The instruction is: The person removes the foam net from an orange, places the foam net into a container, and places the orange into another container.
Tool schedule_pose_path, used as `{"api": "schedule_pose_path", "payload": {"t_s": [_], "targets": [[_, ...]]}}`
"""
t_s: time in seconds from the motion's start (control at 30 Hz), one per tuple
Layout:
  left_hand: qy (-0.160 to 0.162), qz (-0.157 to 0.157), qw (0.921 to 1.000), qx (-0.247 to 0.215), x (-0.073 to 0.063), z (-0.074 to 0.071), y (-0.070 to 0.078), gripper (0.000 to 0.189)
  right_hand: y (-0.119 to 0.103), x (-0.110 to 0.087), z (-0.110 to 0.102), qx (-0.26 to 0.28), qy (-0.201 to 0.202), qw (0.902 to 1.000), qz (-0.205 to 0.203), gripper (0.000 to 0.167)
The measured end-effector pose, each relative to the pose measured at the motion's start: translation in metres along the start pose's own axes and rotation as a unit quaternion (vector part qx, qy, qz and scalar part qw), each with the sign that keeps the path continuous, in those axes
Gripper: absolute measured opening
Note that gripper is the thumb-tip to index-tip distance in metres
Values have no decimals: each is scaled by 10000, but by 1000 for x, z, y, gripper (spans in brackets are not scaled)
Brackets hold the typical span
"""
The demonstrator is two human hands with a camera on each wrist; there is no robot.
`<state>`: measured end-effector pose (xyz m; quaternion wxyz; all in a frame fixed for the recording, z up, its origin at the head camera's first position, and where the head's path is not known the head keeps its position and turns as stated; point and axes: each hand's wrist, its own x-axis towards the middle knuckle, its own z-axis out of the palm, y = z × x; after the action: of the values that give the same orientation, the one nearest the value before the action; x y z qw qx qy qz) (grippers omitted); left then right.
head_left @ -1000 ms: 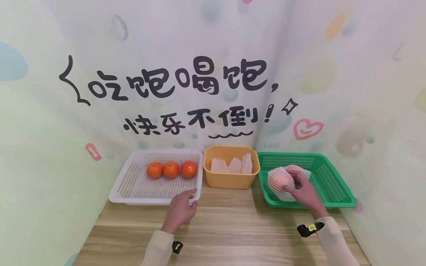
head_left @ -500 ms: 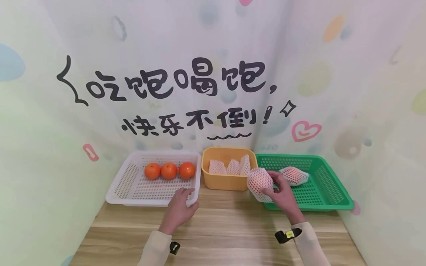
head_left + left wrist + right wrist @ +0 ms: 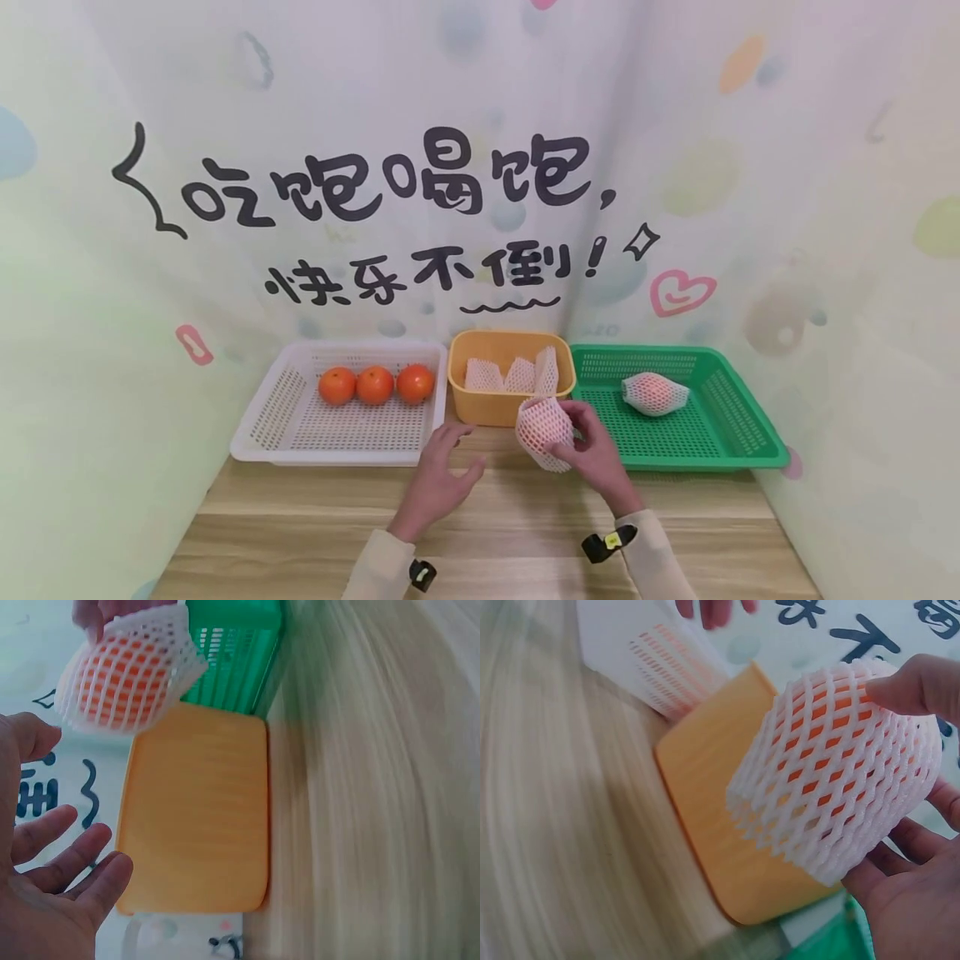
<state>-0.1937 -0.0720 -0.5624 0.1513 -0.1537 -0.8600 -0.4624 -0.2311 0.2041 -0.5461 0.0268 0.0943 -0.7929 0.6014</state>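
Note:
My right hand (image 3: 602, 467) grips a round orange-red fruit in a white foam net (image 3: 543, 427), in front of the yellow bin (image 3: 491, 410). Thumb and fingers lie on opposite sides of this netted fruit (image 3: 836, 761) in the right wrist view. To its left, my left hand (image 3: 438, 482) is in the air with thumb and fingers spread, touching nothing. Several foam nets (image 3: 519, 377) stand in the bin. A second netted fruit (image 3: 655, 394) lies in the green basket (image 3: 750, 433). Three bare orange-red fruits (image 3: 375, 386) sit in a row inside the white basket (image 3: 322, 457).
White basket, yellow bin and green basket stand side by side along the back of the wood-grain table (image 3: 495, 533). Behind them hangs a pale printed curtain (image 3: 450, 75) with black lettering, and similar pale walls flank the table.
My right hand has lifted the netted fruit out of the green basket and carried it left, before the yellow bin. My left hand has come off the white basket's rim and moved right.

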Motion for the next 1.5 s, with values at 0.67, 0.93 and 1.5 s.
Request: {"api": "schedule_pose_path", "payload": {"t_s": [0.67,0.93,1.5], "targets": [[-1255,-1242,9641,-1983,-7,40,-21,77,34,-17,56,313,-395,9987,60,61],[-1078,-1326,9671,-1884,-13,48,-38,70,52,-20,65,278,-745,9968,52,57],[-912,-1063,9735,-1808,-16,48,-49,51,55,-23,65,-326,-808,9961,159,45]]}}
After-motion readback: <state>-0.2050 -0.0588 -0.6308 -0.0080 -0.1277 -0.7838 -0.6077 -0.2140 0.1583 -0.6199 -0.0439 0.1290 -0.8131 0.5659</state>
